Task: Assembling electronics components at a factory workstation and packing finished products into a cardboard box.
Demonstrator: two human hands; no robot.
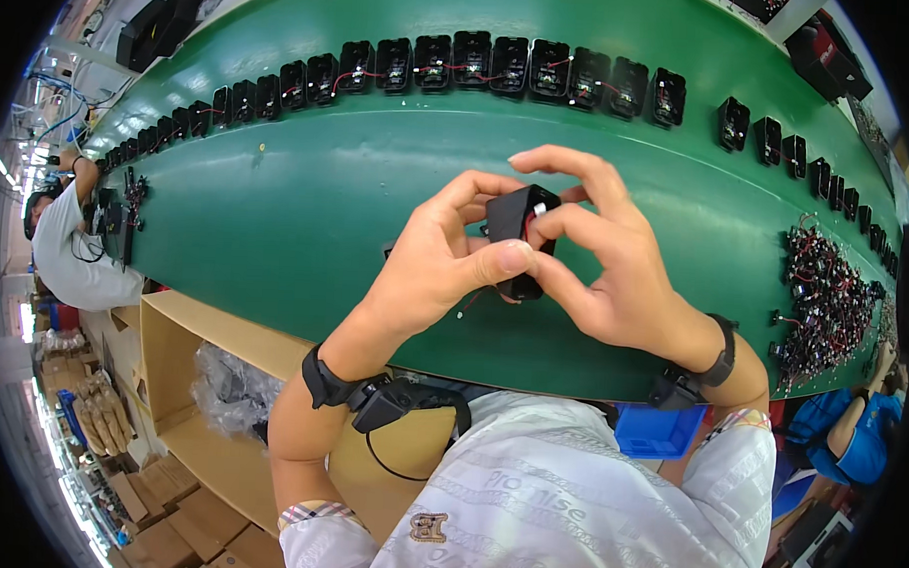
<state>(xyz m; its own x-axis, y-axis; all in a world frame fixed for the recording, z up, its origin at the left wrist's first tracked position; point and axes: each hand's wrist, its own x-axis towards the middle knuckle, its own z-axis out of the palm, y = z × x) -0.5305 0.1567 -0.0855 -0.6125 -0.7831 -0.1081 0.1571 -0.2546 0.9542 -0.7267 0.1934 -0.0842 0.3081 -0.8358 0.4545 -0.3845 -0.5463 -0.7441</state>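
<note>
Brace the black case (507,215) in your closed left hand (439,245), easing its red wire (530,221) with your half-open right hand (616,258), hold unclear.

Assembly workshop; a green bench (267,212), rowed black housings (471,59), cartons (206,521) show it

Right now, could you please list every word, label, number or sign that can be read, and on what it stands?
White shirt: grey printed words, partly legible, which I do not copy out.
Brown emblem on it: letter-like, also not copied.
Dark box, upper right: red marking, too blurred to read.
Black case in the left hand: no text readable.
Row of black cases: pale marks, too small to read.
</note>
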